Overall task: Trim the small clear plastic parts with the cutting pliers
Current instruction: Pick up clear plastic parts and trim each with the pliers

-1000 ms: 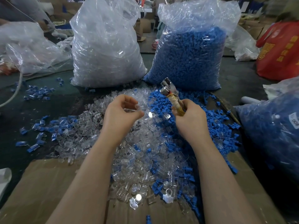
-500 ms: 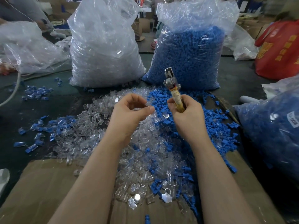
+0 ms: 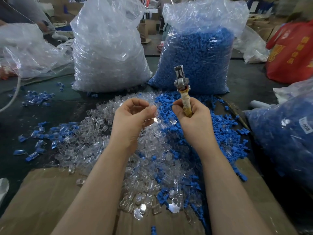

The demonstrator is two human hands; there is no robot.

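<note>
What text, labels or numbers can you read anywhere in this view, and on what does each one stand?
"800": white sticker on the clear plastic bag of blue parts at right, seen rotated; smaller print on it is too blurred to read.
Yellow characters and round emblem on the red bag: too blurred to read.
No other readable text.

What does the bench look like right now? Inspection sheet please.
Surface: dark worktable, brown cardboard sheet at near edge.
Job's things: loose heap of small clear plastic parts; metal cutting pliers with tape-wrapped handle, tip up.
Clutter: scattered small blue plastic parts mixed into the heap.
Grippers: left hand pinches something small, hard to make out; right hand grips the pliers.
Cables: thin pale cord at far left.
Surroundings: tall clear bag of clear parts, clear bag of blue parts, red bag.
</note>
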